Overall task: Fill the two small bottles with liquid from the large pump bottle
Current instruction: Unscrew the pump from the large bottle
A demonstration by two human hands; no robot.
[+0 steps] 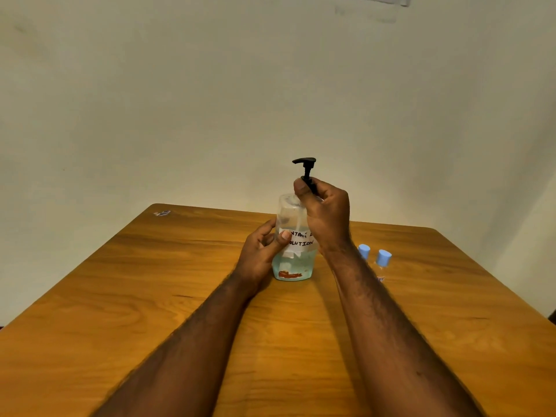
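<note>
A large clear pump bottle [293, 266] with pale blue liquid in its lower part and a white handwritten label stands upright on the wooden table [150, 296]. Its black pump head [305, 161] sticks up above my hands. My left hand [260, 254] grips the bottle's body from the left, thumb across the label. My right hand [323, 215] grips the black pump collar at the bottle's neck. Two small clear bottles with light blue caps, one [364, 251] and the other [383, 258], stand just right of my right wrist, partly hidden by my forearm.
A small crumpled wrapper [162, 213] lies at the table's far left corner. A plain pale wall [270, 85] rises right behind the table's far edge. Wide bare wood spreads left of the pump bottle and in front of it.
</note>
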